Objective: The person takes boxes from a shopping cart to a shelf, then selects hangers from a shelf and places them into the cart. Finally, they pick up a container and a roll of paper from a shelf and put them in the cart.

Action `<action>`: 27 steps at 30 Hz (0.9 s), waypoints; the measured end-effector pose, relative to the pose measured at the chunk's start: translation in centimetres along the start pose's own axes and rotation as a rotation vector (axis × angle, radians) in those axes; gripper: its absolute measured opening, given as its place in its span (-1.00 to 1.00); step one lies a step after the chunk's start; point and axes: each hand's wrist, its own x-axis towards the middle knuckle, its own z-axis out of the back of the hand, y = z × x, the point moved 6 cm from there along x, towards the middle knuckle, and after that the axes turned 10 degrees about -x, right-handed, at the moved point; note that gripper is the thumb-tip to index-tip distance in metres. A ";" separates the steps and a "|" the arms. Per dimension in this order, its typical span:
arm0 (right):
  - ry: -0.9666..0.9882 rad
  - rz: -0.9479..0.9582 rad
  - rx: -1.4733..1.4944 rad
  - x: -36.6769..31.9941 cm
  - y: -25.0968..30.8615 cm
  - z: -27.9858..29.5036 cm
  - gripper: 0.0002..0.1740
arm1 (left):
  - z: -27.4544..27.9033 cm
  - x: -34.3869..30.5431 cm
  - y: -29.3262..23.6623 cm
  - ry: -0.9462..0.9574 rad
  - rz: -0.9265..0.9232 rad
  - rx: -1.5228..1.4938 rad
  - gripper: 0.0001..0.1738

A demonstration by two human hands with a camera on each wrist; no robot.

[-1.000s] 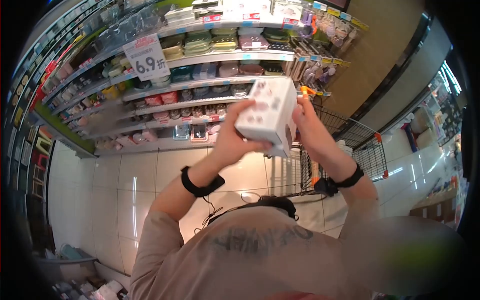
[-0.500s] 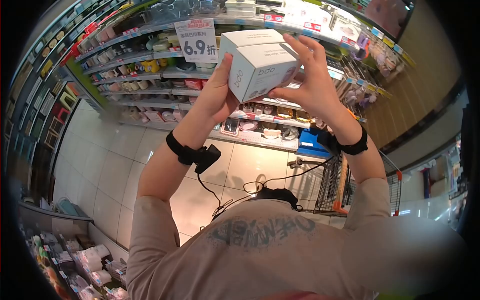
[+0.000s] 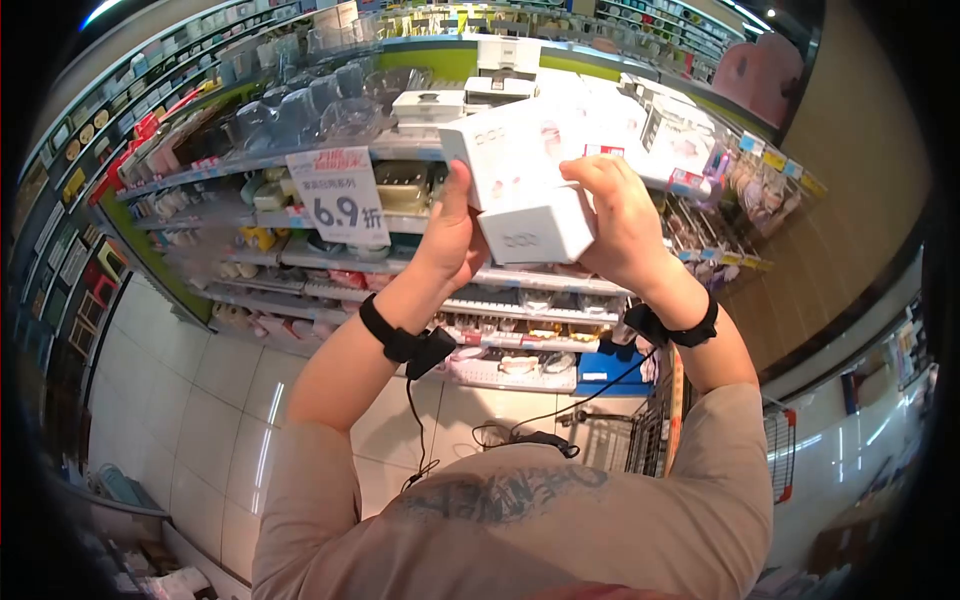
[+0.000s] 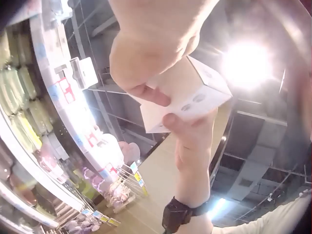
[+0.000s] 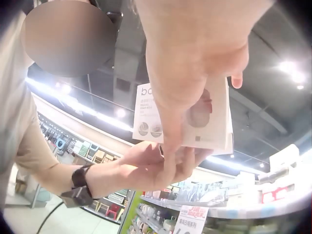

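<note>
A white carton box (image 3: pixel 535 235) with grey lettering and pink product pictures is held up in front of the shelves, tilted. My left hand (image 3: pixel 447 232) grips its left side, thumb up along the edge; in the right wrist view the left hand's fingers (image 5: pixel 183 165) lie under the box. On the other side my right hand (image 3: pixel 622 222) holds the box, fingers bent over its right part. The left wrist view shows the box (image 4: pixel 190 105) from below, with the thumb and fingers of both hands on it.
Store shelves (image 3: pixel 330 270) with containers, cups and boxed goods stand ahead. A price sign (image 3: pixel 340 198) reading 6.9折 hangs on the left. To the right are hanging goods (image 3: pixel 735 215) and a shopping cart (image 3: pixel 665 425). Cables (image 3: pixel 420 425) hang from the wrist cameras.
The box has been turned over between both hands, so other faces show now, and it sits lower than half a second ago. The right hand's spread fingers have bent over it. The view has tipped up.
</note>
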 end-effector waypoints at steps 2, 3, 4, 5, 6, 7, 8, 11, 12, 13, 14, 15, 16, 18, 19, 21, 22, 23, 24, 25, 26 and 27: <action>-0.016 0.096 -0.065 1.1 -2.7 -0.1 -0.25 | 0.0 4.0 0.4 0.079 0.006 -0.030 -0.02; -0.004 0.124 -0.105 1.6 -4.2 -0.4 -0.24 | 0.2 6.1 0.5 0.131 -0.019 0.006 -0.06; 0.012 0.153 -0.141 2.2 -5.4 -0.5 -0.23 | 0.2 8.1 0.6 0.180 -0.046 0.040 -0.10; 0.001 0.184 -0.188 2.5 -6.8 -0.7 -0.19 | -0.3 9.9 0.4 0.265 -0.065 0.079 -0.13; -0.031 0.154 -0.179 2.7 -8.2 -1.1 -0.16 | -1.2 11.7 0.1 0.351 -0.082 0.118 -0.15; -0.019 0.116 -0.172 2.9 -9.3 -1.3 -0.14 | -1.5 13.5 0.0 0.414 -0.096 0.157 -0.14; -0.005 0.074 -0.168 3.1 -10.5 -1.4 -0.11 | -1.5 15.1 -0.2 0.437 -0.107 0.200 -0.13; -0.024 0.121 -0.258 3.7 -13.5 -1.8 -0.06 | -0.5 18.6 -1.0 0.420 -0.035 0.370 -0.14; -0.020 0.124 -0.268 4.1 -13.8 -1.6 -0.08 | -0.7 19.6 -1.6 0.450 -0.036 0.432 -0.14; 0.001 0.127 -0.294 4.4 -14.2 -1.5 -0.18 | -0.6 20.9 -2.4 0.487 -0.069 0.531 -0.17; 0.021 0.132 -0.304 4.7 -15.0 -1.7 -0.22 | -0.8 21.9 -3.2 0.531 -0.104 0.635 -0.20; 0.035 0.136 -0.316 4.9 -16.0 -1.8 -0.25 | -1.3 22.5 -3.8 0.527 -0.102 0.725 -0.26; 0.045 0.139 -0.328 5.1 -16.5 -1.9 -0.28 | -2.0 23.1 -4.2 0.509 -0.092 0.788 -0.24; 0.086 0.082 -0.334 5.3 -17.3 -2.1 -0.37 | -3.0 24.0 -4.7 0.473 -0.075 0.913 -0.17; 0.098 0.094 -0.368 5.5 -17.8 -2.3 -0.38 | -2.3 25.4 -4.7 0.443 -0.120 0.874 -0.26; 0.143 0.086 -0.430 5.5 -18.8 -3.0 -0.27 | -1.7 27.3 -4.5 0.425 -0.130 0.998 -0.29; 0.180 0.057 -0.421 5.4 -19.4 -3.4 -0.22 | -1.6 28.2 -4.4 0.414 -0.139 1.059 -0.31; 0.215 0.029 -0.411 5.3 -20.0 -3.7 -0.16 | -1.5 29.0 -4.4 0.402 -0.150 1.121 -0.33; 0.248 0.000 -0.400 5.2 -20.7 -4.0 -0.09 | -1.5 29.9 -4.4 0.390 -0.162 1.184 -0.34; 0.258 0.009 -0.424 5.1 -21.5 -4.2 -0.02 | -1.4 30.7 -4.5 0.377 -0.175 1.249 -0.36; 0.319 -0.056 -0.425 4.8 -22.7 -4.5 -0.03 | -1.4 31.7 -4.5 0.365 -0.192 1.315 -0.38; 0.378 -0.123 -0.425 4.4 -24.0 -4.7 -0.04 | -1.1 32.3 -4.5 0.360 -0.168 1.352 -0.44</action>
